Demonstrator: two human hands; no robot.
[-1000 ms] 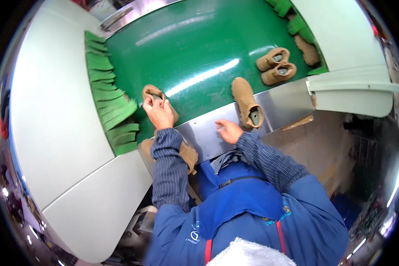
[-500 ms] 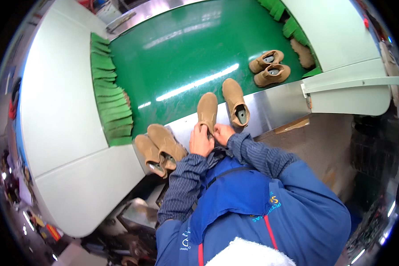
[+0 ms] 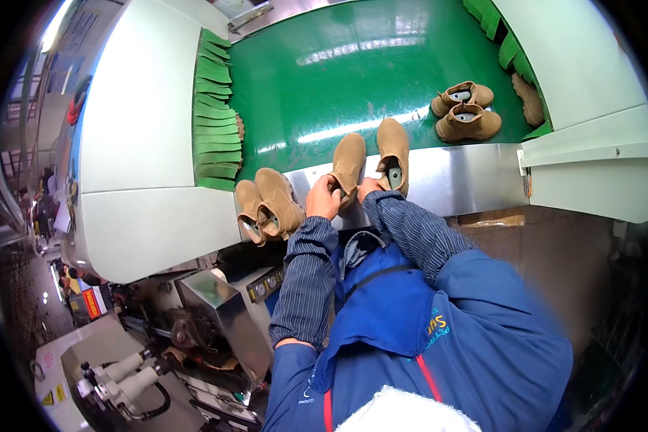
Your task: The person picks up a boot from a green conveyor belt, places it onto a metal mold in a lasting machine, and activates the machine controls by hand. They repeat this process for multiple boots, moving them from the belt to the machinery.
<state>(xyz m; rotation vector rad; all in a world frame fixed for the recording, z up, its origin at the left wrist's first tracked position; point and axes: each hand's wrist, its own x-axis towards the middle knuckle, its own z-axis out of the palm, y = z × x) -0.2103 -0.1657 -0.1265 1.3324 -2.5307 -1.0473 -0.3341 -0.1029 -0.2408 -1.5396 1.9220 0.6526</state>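
Observation:
Both my hands are at the collar of a tan suede ankle boot (image 3: 349, 157), whose toe points away from me over the green belt. My left hand (image 3: 324, 198) grips the left side of its opening, fingers curled over the edge. On the other side my right hand (image 3: 370, 187) has its fingers pinched at the collar; the fingertips are partly hidden. A second tan boot (image 3: 393, 144) stands just to the right, with a grey last showing in its opening. Left of my left hand, a pair of tan boots (image 3: 277, 201) rests at the metal edge.
Another pair of boots (image 3: 468, 124) sits on the green conveyor belt (image 3: 302, 79) at the right. Green strip curtains (image 3: 217, 137) hang from white housings on both sides, one more boot (image 3: 528, 99) among the right strips. A steel ledge (image 3: 461, 176) runs along the front; machinery (image 3: 126, 381) stands lower left.
The view has turned, so the belt and boots appear shifted and more machinery shows at lower left. Both hands stay at the same boot's collar.

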